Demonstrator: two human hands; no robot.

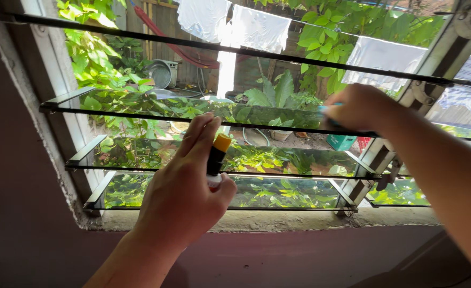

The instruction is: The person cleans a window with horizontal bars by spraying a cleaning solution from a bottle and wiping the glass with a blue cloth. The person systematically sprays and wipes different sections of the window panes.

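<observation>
The left hand [179, 197] is closed around a spray bottle [216, 160] with a yellow-orange nozzle, held up just before the lower glass louvre slats [278, 160]; the right hand [359, 108] grips a blue cloth [329, 110] pressed on the near edge of an upper slat [193, 109]; open gaps separate the tilted slats; the window frame [49, 69] closes the left side.
</observation>
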